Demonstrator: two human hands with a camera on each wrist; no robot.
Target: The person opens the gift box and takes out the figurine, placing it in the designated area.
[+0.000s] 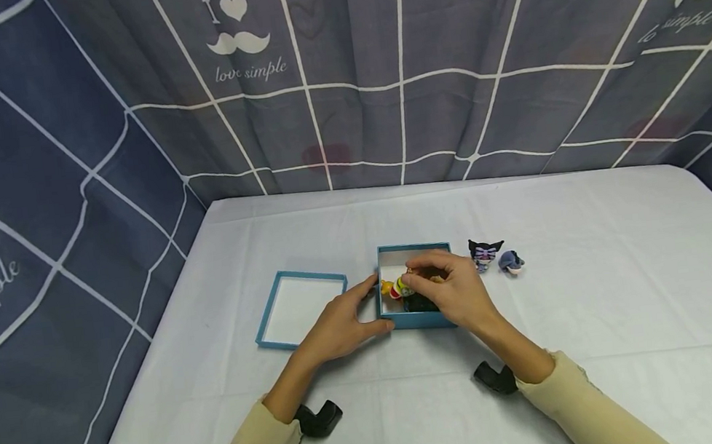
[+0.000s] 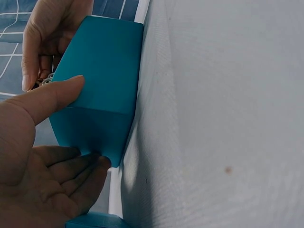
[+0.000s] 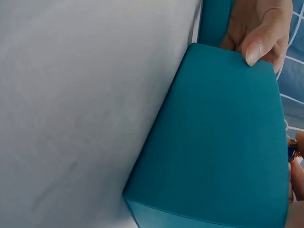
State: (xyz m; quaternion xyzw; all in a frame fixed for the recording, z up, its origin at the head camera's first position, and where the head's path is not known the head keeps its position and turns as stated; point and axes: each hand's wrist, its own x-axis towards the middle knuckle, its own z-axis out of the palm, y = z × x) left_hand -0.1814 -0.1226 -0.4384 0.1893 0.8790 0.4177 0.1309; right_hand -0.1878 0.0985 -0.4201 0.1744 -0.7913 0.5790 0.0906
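1. Two hands on one job. Left hand (image 1: 341, 326) holds the blue box (image 1: 423, 319) at its left side: thumb on the front wall, fingers along the side. Right hand (image 1: 452, 288) is over the box mouth, thumb and fingertips pinched on a small trinket (image 3: 292, 149).
2. Box sits upright on the desk (image 1: 412, 421), uncovered. Lid (image 1: 276, 345) lies just left of it, inside face up. Bright figure (image 1: 394, 289) and a dark item (image 1: 418, 303) are inside the box.
3. Black-eared figure (image 1: 483, 255) and bluish figure (image 1: 511, 261) are on the desk, right of the box, near each other.
4. Step in hand, my read: moving small figures between box and desk, one by one. Can't tell from here whether this one is going in or coming out.
5. Next move probably calls for a steady left hand and a careful pinch, clear of the rim and the neighbouring pieces.
6. Hard to make out: right hand covers part of the box interior. Trinket's shape is mostly hidden by fingers; right wrist view cuts it at the edge. Can't tell if fingertips touch the bright figure.
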